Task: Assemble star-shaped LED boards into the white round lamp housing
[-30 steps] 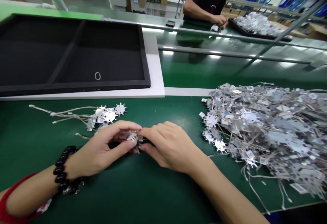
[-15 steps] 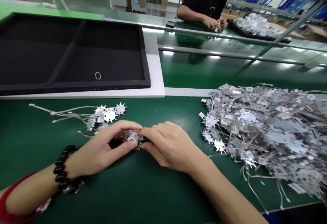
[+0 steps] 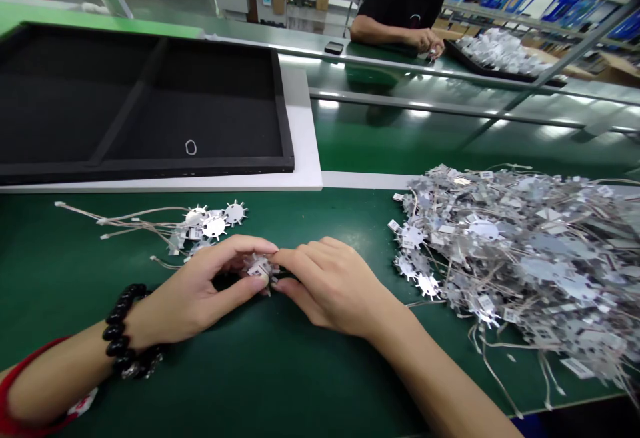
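Apparently the step in hand is close finger work on one part. Leftmost, beyond the fingers of the left hand (image 3: 197, 298), a few cabled toothed discs (image 3: 215, 226) lie loosely grouped on the bench (image 3: 280, 371). That hand's thumb and index bend round a small toothed metal piece (image 3: 259, 269), holding it between their tips. At its right edge, the right hand (image 3: 337, 285) brings thumb and index in, slightly parted; whether they grip it, I cannot tell. The next move seems to call for a light, steady pinch. Farther right, well apart from the fingers, a heap (image 3: 500, 238) of similar pieces is cut off by the frame. Fingers hide the piece's underside; its markings are too small to read.
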The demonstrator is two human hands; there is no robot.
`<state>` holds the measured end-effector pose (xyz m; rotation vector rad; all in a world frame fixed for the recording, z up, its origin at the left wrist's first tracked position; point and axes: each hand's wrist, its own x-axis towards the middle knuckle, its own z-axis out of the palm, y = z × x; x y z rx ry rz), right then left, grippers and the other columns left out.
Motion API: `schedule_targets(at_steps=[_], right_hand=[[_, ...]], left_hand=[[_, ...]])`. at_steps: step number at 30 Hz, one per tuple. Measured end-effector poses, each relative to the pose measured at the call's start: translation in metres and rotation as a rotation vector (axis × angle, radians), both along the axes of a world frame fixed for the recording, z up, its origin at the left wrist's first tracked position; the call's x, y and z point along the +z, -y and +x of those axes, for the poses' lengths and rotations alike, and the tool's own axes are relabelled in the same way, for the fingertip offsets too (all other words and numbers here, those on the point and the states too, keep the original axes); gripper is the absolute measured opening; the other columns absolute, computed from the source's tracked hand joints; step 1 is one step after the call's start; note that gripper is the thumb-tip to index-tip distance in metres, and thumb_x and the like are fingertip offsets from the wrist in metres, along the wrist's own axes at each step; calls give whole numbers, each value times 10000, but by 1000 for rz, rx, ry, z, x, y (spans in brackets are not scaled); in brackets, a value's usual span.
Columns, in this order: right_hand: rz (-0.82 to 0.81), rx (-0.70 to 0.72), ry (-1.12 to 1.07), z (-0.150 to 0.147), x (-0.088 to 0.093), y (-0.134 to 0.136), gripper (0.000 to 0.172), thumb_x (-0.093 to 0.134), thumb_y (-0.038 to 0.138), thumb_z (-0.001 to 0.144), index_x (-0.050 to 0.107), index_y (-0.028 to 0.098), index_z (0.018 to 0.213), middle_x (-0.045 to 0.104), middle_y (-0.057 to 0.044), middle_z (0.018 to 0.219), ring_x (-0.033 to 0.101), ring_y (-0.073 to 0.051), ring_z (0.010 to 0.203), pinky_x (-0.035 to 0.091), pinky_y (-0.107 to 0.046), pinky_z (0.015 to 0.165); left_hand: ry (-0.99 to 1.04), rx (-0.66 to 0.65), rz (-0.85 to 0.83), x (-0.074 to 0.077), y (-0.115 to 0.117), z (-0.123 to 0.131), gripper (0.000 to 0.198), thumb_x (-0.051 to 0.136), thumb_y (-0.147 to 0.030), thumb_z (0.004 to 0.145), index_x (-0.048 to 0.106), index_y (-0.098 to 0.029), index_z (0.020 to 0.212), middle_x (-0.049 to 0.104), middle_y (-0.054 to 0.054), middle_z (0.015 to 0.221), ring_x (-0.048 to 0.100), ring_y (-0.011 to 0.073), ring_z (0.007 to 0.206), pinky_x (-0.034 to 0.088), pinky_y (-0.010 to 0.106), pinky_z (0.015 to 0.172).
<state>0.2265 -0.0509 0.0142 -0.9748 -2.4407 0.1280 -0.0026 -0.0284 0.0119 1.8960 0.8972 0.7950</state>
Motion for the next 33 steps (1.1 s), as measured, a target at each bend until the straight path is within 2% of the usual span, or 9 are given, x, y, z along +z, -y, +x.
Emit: schedule_targets(at_steps=[5, 11, 19, 23, 26, 30, 33], right_hand=[[-19, -1, 0, 1, 0, 0, 196, 455, 269, 1073, 574, 151, 1174, 680, -12, 821, 606, -172, 701, 328, -315, 627], [-8, -9, -16, 0, 1, -1, 234, 405, 263, 1087, 591, 139, 1157, 671, -14, 797, 598, -178, 680, 332, -317, 615], [3, -1, -31, -1, 2, -1, 218, 415, 246, 1078, 586, 135, 1156, 668, -20, 793, 596, -185, 673, 335, -315, 615], [-3, -5, -31, 0, 1, -1, 214, 415, 259, 1079, 576, 147, 1166, 679, -22, 806, 601, -179, 681, 331, -310, 624], [-3, -8, -48, 0, 0, 0, 215, 407, 274, 1084, 569, 158, 1166, 685, -19, 809, 603, -173, 683, 325, -307, 624], [-4, -2, -77, 0, 1, 0, 209, 411, 286, 1088, 567, 159, 1143, 698, -15, 837, 611, -167, 690, 333, -311, 626], [-10, 0, -84, -1, 1, 0, 206, 414, 289, 1089, 571, 165, 1140, 706, -11, 852, 616, -163, 697, 336, -312, 628]], left_hand=[[16, 3, -13, 1, 1, 1, 255, 616, -275, 978, 655, -270, 1230, 733, 21, 1038, 681, 146, 830, 561, 219, 752], [25, 6, 24, -1, 1, 0, 296, 647, -238, 959, 659, -332, 1239, 728, -18, 1085, 676, 122, 877, 542, 182, 797], [-42, 33, 3, 0, -1, -1, 283, 691, -352, 936, 688, -270, 1207, 742, 46, 1082, 690, 192, 869, 583, 279, 793], [-22, 28, 8, -2, -1, -2, 287, 699, -377, 946, 679, -302, 1223, 738, 24, 1084, 694, 175, 871, 574, 252, 782], [12, 21, 14, -4, -2, -3, 255, 707, -346, 947, 677, -315, 1198, 728, 1, 1054, 684, 150, 844, 557, 225, 763], [43, -30, -2, -4, -3, -3, 130, 701, -354, 954, 694, -287, 1066, 719, -10, 940, 661, 137, 775, 527, 215, 699], [65, -59, -10, -3, -4, -3, 89, 706, -329, 953, 691, -289, 1030, 721, -17, 947, 663, 134, 803, 519, 217, 720]])
